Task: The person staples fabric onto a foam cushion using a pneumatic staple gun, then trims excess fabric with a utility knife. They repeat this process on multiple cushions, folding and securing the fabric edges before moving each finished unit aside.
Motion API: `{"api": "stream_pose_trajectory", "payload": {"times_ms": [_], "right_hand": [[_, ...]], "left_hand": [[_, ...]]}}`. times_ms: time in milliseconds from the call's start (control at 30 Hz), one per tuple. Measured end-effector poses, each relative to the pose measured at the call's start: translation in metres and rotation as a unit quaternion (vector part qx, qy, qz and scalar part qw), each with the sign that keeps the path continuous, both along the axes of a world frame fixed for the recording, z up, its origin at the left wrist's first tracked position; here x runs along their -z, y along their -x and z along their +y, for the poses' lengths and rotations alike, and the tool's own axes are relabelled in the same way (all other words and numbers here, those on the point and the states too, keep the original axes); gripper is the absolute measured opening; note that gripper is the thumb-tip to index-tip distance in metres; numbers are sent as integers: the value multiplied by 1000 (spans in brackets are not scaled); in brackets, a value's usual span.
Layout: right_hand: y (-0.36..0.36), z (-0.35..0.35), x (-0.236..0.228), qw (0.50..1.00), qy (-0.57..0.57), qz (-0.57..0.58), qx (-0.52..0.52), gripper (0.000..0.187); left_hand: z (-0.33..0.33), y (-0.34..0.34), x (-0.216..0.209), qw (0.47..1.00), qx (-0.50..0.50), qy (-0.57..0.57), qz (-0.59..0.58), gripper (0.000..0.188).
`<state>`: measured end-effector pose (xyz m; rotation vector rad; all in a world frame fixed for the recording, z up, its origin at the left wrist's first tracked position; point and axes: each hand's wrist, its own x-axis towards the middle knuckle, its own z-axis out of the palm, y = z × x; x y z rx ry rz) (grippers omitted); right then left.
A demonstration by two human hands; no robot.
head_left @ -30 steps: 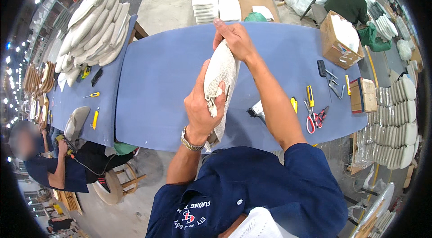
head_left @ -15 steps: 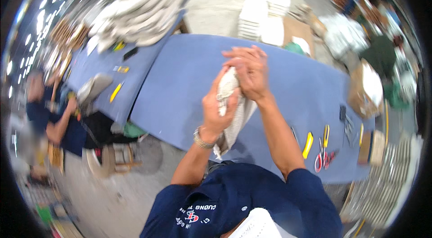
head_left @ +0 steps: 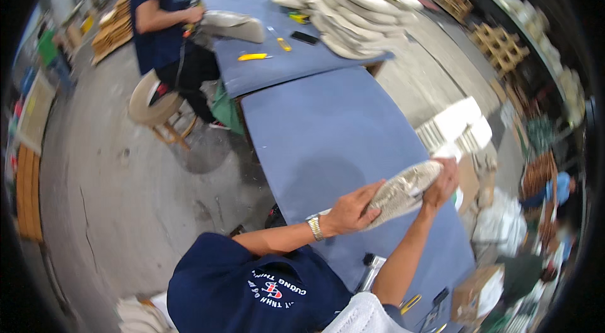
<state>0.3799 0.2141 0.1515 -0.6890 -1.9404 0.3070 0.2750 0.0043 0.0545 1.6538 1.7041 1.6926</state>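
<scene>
Above the blue-covered table, I hold a beige fabric-covered cushion pad (head_left: pixel 403 191) on edge and tilted, its far end raised to the right. My left hand (head_left: pixel 354 209), with a metal watch at the wrist, is closed round the pad's near part, the thumb lying on the fabric. At the far end, my right hand (head_left: pixel 443 183) grips the tip; some of its fingers are hidden. A pale bit of the cloth shows under my left wrist. A silver and black tool (head_left: pixel 372 272) lies on the table beside my right forearm, partly covered by it.
Beige pads (head_left: pixel 359 11) are piled on the adjoining blue table (head_left: pixel 252 84), near a phone (head_left: pixel 305 37) and a yellow cutter (head_left: pixel 253 56). A co-worker (head_left: pixel 157 18) sits at left by a stool (head_left: pixel 148 103). At right stand white stacks (head_left: pixel 457 125) and a carton (head_left: pixel 476 295).
The view has swung left. The pad has turned from near upright to slanting rightward. My right hand has shifted from pressing at its top to gripping its far tip.
</scene>
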Motion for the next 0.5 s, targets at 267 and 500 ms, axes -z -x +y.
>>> {"api": "stream_pose_trajectory", "payload": {"times_ms": [267, 500], "right_hand": [[0, -30, -17, 991, 73, 109, -4, 53], [-47, -9, 0, 939, 224, 261, 27, 36]], "left_hand": [[-58, 25, 73, 994, -25, 101, 31, 68], [-76, 64, 60, 994, -63, 72, 53, 35]]}}
